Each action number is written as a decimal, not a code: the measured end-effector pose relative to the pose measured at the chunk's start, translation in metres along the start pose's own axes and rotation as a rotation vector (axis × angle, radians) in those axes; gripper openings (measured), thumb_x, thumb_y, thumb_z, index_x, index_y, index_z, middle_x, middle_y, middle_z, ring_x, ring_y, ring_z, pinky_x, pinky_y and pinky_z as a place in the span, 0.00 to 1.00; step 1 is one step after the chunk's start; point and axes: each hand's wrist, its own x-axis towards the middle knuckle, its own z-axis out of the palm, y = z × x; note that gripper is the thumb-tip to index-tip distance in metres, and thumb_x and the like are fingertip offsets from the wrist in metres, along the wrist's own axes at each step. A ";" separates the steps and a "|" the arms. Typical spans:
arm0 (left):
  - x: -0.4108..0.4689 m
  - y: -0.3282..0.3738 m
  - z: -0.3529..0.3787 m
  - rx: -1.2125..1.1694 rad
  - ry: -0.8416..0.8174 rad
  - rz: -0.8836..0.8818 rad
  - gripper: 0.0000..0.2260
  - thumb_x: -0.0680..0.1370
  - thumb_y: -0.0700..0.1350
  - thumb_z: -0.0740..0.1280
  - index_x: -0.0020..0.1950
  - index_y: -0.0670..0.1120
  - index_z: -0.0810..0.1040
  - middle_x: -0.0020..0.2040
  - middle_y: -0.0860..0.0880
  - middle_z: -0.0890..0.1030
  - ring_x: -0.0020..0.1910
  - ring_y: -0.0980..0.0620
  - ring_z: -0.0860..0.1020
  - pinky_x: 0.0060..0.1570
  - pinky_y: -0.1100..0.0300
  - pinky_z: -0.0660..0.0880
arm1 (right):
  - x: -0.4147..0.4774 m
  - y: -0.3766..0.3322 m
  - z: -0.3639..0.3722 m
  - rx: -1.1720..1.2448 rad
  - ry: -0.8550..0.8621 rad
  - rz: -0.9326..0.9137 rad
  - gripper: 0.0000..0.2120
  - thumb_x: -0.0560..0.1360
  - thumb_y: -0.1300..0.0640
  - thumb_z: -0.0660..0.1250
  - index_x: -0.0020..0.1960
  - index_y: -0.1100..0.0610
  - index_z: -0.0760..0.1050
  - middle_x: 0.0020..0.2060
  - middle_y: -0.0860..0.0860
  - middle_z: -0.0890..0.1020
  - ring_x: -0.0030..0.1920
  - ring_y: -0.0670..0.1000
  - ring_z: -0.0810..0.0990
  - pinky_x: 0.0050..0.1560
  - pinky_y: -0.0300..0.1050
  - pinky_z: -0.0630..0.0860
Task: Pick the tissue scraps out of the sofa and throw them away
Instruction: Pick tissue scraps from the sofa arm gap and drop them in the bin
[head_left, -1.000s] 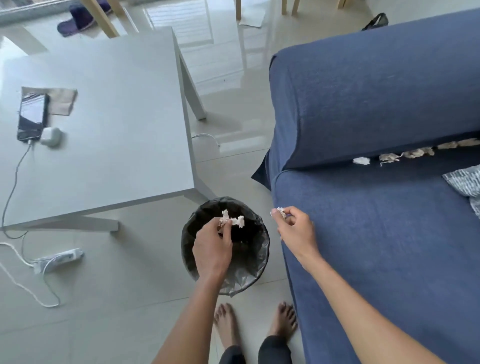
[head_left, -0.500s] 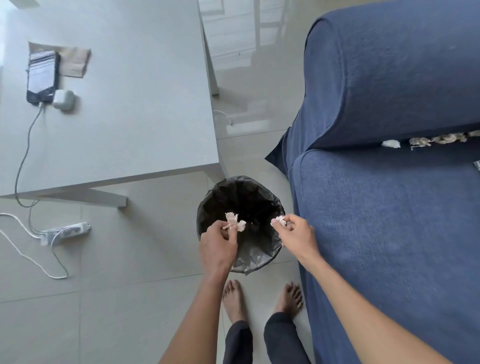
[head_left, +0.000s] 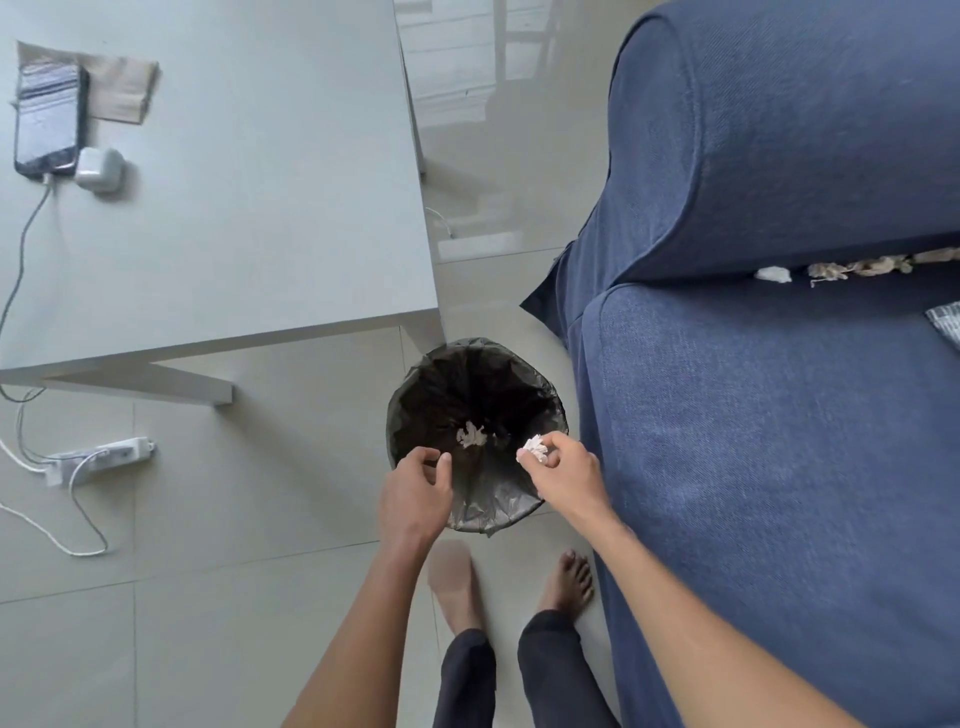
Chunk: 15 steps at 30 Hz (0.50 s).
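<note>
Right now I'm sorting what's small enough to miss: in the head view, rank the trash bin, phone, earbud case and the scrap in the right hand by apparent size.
1. trash bin
2. phone
3. earbud case
4. scrap pinched in the right hand; smallest, though partly hidden by fingers.

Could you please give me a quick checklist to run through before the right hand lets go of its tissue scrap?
1. Right hand holds its tissue scrap: ok.
2. That scrap is over the bin opening: ok.
3. Left hand is empty, fingers open: ok.
4. A dropped scrap is inside the bin: ok.
5. Sofa gap is clean: not ok, scraps in the gap remain.
6. Floor free of scraps: ok where visible.
</note>
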 end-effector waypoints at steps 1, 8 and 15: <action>0.001 -0.002 -0.001 0.007 0.006 -0.001 0.14 0.83 0.53 0.63 0.60 0.47 0.82 0.42 0.54 0.81 0.47 0.51 0.81 0.46 0.59 0.72 | -0.001 0.000 0.001 -0.001 0.002 -0.003 0.09 0.75 0.46 0.70 0.47 0.51 0.78 0.22 0.36 0.76 0.34 0.44 0.77 0.36 0.43 0.72; 0.001 -0.017 -0.010 0.016 0.004 0.022 0.12 0.83 0.53 0.63 0.57 0.48 0.82 0.41 0.55 0.79 0.47 0.49 0.81 0.45 0.58 0.70 | -0.009 -0.012 0.016 -0.054 -0.012 0.011 0.15 0.74 0.43 0.72 0.53 0.53 0.79 0.36 0.47 0.78 0.47 0.54 0.82 0.47 0.49 0.77; 0.001 -0.020 -0.020 0.050 0.017 0.049 0.11 0.83 0.52 0.64 0.57 0.48 0.82 0.42 0.54 0.79 0.47 0.48 0.81 0.45 0.58 0.71 | -0.011 -0.023 0.022 -0.071 0.009 0.051 0.21 0.77 0.44 0.70 0.65 0.53 0.75 0.39 0.45 0.81 0.54 0.52 0.82 0.51 0.47 0.77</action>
